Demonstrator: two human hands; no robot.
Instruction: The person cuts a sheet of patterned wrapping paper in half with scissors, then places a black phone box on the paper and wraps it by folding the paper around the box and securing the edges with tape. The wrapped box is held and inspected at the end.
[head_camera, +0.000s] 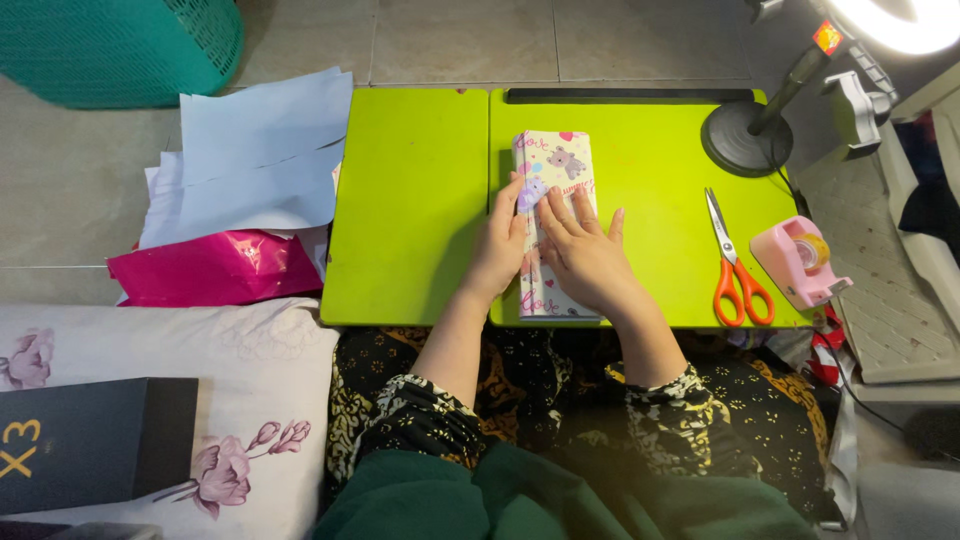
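Left hand (497, 245), right hand (585, 255) flat on pastel bear-print paper-wrapped box (553, 215), mid lime-green folding worktop (410, 200). Fingers spread, pressing seam, pinching nothing. Step looks like holding wrap overlap; sealing would need pink tape dispenser (800, 262), right of orange-handled scissors (735, 262).

One camera, worn on the person's head, looked almost straight down from close above onto a lime-green folding table (410, 200) that filled the middle of the frame, its far edge toward twelve o'clock and the person's lap toward six. The view took in tiled floor and a teal basket (120, 45) at eleven o'clock, a ring-light stand (745, 135) at one to two o'clock, and a flowered pillow (240, 400) at eight. No second view shared the scene.
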